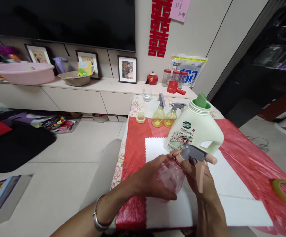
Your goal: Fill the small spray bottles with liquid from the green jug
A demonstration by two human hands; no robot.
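Observation:
A pink see-through spray bottle [173, 177] is held over the white mat [155, 144]. My left hand [152, 177] wraps around its body. At its neck, the fingers of my right hand [199, 176] close on the collar below the grey and pink trigger head [194, 156]. Whether the head is screwed tight I cannot tell. Just behind stands a large pale green detergent jug [194, 123] with its cap off and a green spout showing. Two yellow spray bottles with grey heads [158, 113] [170, 118] stand left of the jug, beside a pale cap [140, 117].
A glass [147, 95] stands at the table's far end. The red cloth [135, 144] covers the table. On the low cabinet [103, 86] are framed photos, a pink basin [24, 73], a red pot [152, 79] and red-lidded jars [166, 78].

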